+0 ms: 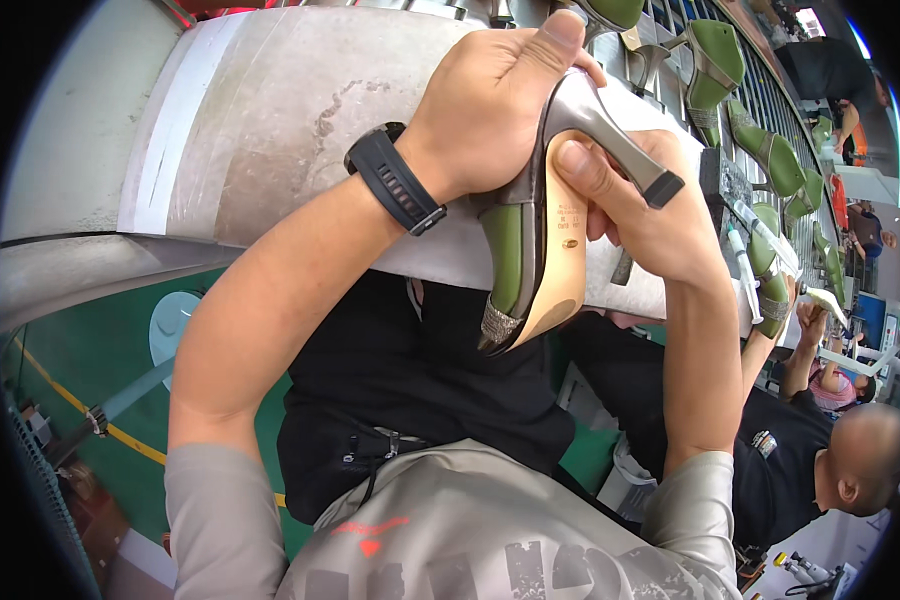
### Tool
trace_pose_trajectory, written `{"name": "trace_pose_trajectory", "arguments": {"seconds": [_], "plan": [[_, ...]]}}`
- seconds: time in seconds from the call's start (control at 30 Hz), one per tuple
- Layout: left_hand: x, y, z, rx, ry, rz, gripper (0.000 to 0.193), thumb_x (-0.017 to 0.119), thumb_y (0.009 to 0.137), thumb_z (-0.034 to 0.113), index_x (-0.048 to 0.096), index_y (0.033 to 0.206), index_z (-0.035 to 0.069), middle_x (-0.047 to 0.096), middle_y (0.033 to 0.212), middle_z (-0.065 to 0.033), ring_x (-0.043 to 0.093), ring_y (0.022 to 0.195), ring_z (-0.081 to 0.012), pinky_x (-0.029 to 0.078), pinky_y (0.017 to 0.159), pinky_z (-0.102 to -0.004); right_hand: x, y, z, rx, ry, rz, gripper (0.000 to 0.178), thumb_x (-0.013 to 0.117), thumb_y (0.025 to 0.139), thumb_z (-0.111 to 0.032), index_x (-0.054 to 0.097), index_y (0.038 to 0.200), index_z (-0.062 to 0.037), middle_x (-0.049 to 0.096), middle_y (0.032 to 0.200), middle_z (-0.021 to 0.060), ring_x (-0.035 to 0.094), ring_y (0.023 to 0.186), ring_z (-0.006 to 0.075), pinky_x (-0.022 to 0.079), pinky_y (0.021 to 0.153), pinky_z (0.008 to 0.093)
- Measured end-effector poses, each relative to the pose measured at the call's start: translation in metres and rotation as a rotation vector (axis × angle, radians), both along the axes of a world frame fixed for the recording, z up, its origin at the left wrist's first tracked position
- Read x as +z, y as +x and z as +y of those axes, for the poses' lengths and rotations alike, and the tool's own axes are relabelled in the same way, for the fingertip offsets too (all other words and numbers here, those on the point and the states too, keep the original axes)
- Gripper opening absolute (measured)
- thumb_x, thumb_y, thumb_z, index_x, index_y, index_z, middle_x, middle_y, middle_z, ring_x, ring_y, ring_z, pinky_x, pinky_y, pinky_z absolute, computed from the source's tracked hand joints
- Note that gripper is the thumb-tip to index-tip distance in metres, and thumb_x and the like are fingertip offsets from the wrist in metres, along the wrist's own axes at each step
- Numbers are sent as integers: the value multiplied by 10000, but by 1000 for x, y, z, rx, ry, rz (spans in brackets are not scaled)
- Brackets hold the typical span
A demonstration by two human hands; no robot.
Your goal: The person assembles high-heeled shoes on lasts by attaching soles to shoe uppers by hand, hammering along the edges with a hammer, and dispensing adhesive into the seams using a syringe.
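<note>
Both my hands hold a high-heeled shoe (pixel 507 250) above the worktable, its toe tilted down toward me. Its upper is green with a silvery glittering band near the toe, and the tan sole (pixel 562 265) faces right. A tall grey-brown heel (pixel 625 140) points to the lower right, ending in a dark tip. My left hand (pixel 485 115), a black watch on its wrist, is closed round the back of the shoe, the thumb upward. My right hand (pixel 660 215) grips from the other side, with its thumb on the sole by the heel; some of its fingers are hidden.
The pale, stained worktable (pixel 280 120) stretches to the left. Several green heeled shoes (pixel 715 65) stand along a rack of rails at the far right. Beside my right arm are a dark block (pixel 722 178) and a syringe-like tool (pixel 743 262). A co-worker (pixel 785 470) in black sits close on the right.
</note>
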State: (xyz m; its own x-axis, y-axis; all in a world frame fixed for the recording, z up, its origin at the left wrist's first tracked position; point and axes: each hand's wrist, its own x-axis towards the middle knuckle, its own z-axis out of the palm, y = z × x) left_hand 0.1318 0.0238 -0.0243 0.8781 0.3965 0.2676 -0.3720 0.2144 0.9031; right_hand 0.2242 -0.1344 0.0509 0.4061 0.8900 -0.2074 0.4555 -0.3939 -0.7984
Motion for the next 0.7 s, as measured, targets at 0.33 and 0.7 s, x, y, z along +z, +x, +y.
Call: {"name": "trace_pose_trajectory", "arguments": {"seconds": [0.33, 0.7], "plan": [[11, 1, -7, 160, 170, -43, 583, 475, 1147, 436, 722, 974, -63, 726, 835, -107, 647, 820, -126, 531, 778, -309, -1, -5, 4, -119, -1, 13, 528, 765, 976, -452, 686, 721, 3, 584, 569, 8, 546, 527, 84, 425, 495, 275], [7, 7, -14, 200, 158, -83, 587, 460, 1150, 439, 715, 1007, -70, 733, 883, -122, 656, 850, -151, 532, 805, -323, 0, 0, -22, -79, -1, 92, 351, 824, 946, -299, 662, 813, -18, 585, 647, -16, 498, 585, 44, 391, 525, 250]]}}
